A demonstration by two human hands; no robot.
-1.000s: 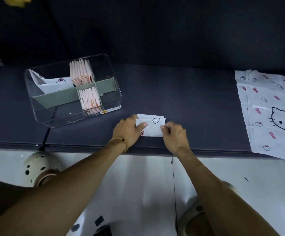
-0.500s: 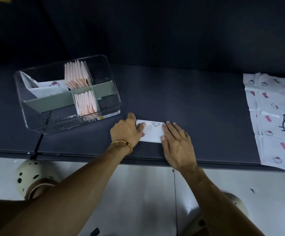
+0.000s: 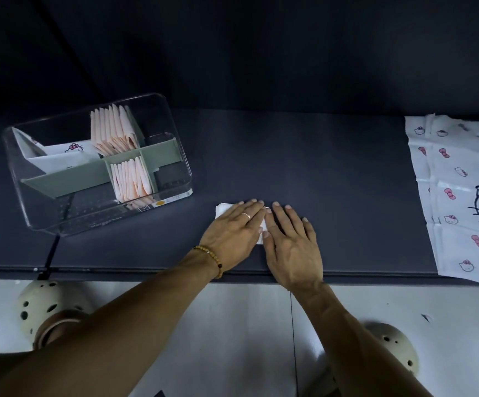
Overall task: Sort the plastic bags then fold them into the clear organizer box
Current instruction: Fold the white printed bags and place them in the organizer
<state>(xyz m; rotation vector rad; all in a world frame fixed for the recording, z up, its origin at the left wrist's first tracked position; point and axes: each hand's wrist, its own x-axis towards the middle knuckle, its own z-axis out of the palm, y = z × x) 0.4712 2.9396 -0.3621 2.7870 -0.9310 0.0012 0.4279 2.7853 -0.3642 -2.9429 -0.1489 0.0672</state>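
Observation:
A small folded white bag (image 3: 223,209) lies on the dark table near its front edge. My left hand (image 3: 234,229) lies flat on top of it, fingers spread, and covers most of it. My right hand (image 3: 291,239) presses flat beside it, touching the bag's right end. The clear organizer box (image 3: 175,179) stands to the left, with a grey divider (image 3: 69,179). It holds two rows of folded pink bags (image 3: 113,134) (image 3: 130,179) and folded white cat-print bags (image 3: 60,156) in the back-left compartment. An unfolded white cat-print bag (image 3: 459,196) lies flat at the far right.
The dark table (image 3: 318,167) runs across the view, with a dark wall behind. Its front edge is just below my wrists. Beneath it are a white tiled floor and my two cream perforated shoes (image 3: 43,308) (image 3: 390,348). A black cable (image 3: 50,253) hangs off the table's left front.
Both hands went from pinching the folded bag's ends to lying flat on it. The bag, raised and part open a second ago, is now pressed down under my palms.

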